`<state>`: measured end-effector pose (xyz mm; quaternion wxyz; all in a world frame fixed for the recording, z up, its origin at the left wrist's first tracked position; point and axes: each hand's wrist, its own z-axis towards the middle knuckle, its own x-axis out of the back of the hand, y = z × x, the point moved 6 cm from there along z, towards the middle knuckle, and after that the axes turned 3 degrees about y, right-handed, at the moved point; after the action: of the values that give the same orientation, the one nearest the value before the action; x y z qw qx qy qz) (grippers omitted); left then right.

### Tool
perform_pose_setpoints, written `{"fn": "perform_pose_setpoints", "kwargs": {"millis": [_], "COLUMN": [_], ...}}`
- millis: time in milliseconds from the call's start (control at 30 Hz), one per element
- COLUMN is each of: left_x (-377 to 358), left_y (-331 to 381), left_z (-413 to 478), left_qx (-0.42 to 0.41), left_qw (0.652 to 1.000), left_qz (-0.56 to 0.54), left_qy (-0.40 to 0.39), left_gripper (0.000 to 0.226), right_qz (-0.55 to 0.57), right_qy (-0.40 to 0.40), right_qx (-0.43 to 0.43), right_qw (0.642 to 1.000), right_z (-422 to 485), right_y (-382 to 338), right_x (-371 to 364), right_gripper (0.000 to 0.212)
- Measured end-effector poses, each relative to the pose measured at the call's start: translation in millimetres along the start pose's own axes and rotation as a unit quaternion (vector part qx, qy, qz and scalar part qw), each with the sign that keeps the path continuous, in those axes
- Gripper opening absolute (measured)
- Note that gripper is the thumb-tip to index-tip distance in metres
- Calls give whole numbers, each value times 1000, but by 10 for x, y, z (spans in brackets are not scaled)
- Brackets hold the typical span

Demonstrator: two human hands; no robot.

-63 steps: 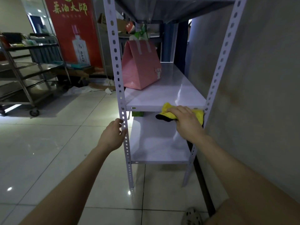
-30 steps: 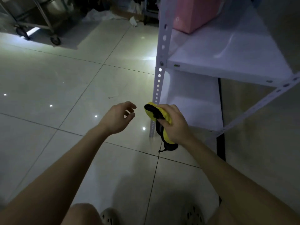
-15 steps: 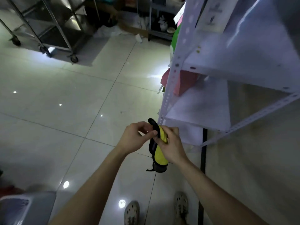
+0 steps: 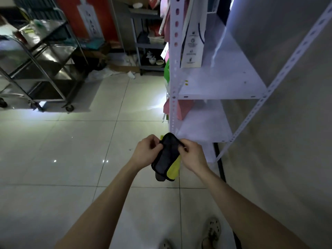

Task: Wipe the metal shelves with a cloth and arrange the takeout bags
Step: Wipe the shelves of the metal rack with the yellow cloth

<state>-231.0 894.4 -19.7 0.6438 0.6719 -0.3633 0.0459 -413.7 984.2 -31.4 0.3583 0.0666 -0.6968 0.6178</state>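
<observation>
Feet [image 4: 211, 230]: lower edge of the frame, in perforated clogs on the tiled floor [image 4: 62, 159]. Half a second ago both stood closer to the centre bottom.

Left hand [image 4: 145, 153]: centre of the frame, fingers pinched on the upper left edge of the cloth. It held the same edge half a second ago; one second ago it hung open and apart from the cloth.

Right hand [image 4: 193, 156]: just right of centre, fingers pinched on the upper right edge of the cloth. Two seconds ago it pressed the cloth against the shelf's front edge.

Cloth [image 4: 167, 157]: stretched between both hands in the air, off the shelving, in front of its lower left corner. The dark face now shows broadly with the yellow face at lower right; half a second ago it was a narrow folded strip, mostly yellow.

Metal shelving [image 4: 215, 87]: right half of the frame, white perforated uprights, against a grey wall. More tiers show than a second ago.

Pink bag [image 4: 183, 109]: middle tier, behind the left upright.

White paper bag [image 4: 193, 38]: upper tier, upright.

Steel trolley [image 4: 41, 69]: upper left, on castors.

Red poster [image 4: 86, 18]: top left, far wall.
</observation>
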Motion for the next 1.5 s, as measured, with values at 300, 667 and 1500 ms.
{"fn": "perform_pose_setpoints", "kwargs": {"millis": [300, 667, 1500], "left_x": [62, -2, 33], "left_y": [211, 187, 983], "left_z": [-19, -167, 656], "left_qx": [-41, 12, -133], "left_qw": [998, 992, 986], "left_qz": [-31, -88, -87], "left_qy": [-27, -92, 43], "left_gripper": [26, 21, 38], "right_qz": [46, 6, -18], "right_qy": [26, 81, 151], "right_qx": [-38, -81, -72], "right_qw": [998, 993, 986], "right_z": [-150, -239, 409], "right_y": [-114, -279, -230], "right_x": [166, 200, 1061], "right_gripper": [22, 48, 22]}}
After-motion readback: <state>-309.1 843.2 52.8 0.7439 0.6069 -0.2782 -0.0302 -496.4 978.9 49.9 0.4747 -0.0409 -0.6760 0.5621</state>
